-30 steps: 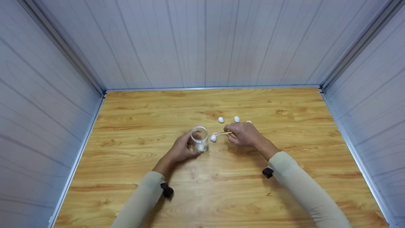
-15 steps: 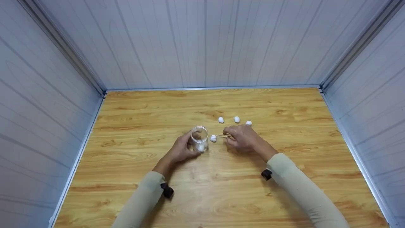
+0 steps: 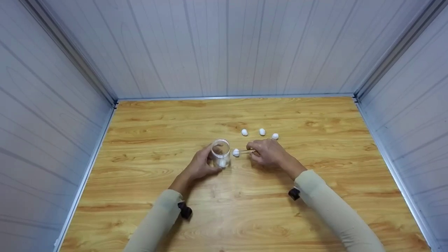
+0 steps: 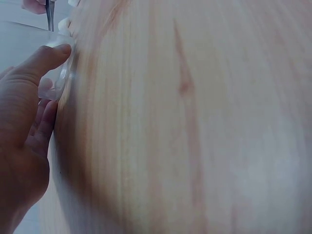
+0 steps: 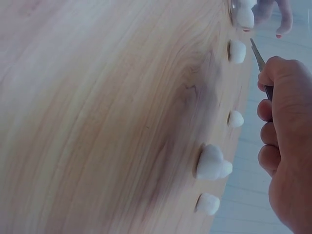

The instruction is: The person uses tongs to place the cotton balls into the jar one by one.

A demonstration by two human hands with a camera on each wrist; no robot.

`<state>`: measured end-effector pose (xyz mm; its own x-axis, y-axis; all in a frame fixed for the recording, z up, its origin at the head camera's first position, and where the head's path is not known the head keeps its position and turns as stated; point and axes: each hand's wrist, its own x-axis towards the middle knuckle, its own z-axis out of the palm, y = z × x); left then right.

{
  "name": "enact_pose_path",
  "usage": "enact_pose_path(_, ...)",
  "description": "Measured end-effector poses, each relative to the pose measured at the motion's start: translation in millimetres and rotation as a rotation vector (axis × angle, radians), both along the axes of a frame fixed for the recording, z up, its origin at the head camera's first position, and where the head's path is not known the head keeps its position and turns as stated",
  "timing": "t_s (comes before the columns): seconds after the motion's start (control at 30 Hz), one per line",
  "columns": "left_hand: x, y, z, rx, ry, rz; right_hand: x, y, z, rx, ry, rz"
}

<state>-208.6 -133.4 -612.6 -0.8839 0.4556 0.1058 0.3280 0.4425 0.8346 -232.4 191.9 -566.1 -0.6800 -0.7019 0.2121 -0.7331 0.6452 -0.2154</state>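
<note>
My left hand (image 3: pixel 201 163) grips a clear jar (image 3: pixel 226 158) standing on the table, its open mouth upward. White cotton balls (image 5: pixel 245 17) show through its wall in the right wrist view. In the left wrist view the thumb lies along the jar (image 4: pixel 62 83). Between the thumb and fingers of my right hand (image 3: pixel 269 152) are tweezers (image 3: pixel 247 151) pointing left. Their tips meet the right side of a cotton ball (image 3: pixel 236 152) lying just right of the jar. The right wrist view shows the tweezers (image 5: pixel 258 58) close by that cotton ball (image 5: pixel 237 51).
Beyond the right hand lie more cotton balls in a loose row: one on the left (image 3: pixel 244 132), one in the middle (image 3: pixel 262 132) and one on the right (image 3: pixel 275 136). Pale panels (image 3: pixel 224 49) wall in the wooden table (image 3: pixel 157 119) at the back and both sides.
My right hand has shifted slightly toward me, bringing the tweezers' tips down from above the cotton ball to its side. The far right ball has come into fuller view. Left hand and jar stay put.
</note>
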Motion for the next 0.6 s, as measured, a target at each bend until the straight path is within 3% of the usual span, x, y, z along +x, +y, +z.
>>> enact_pose_path(0.23, 1.1, 0.1, 0.9, -0.007, -0.010, 0.000, 0.6, 0.5, -2.3, 0.042, -0.059, -0.040)
enact_pose_path(0.6, 1.2, -0.2, -0.2, -0.006, -0.007, 0.000, 0.7, 0.5, -6.7, 0.018, -0.033, -0.028)
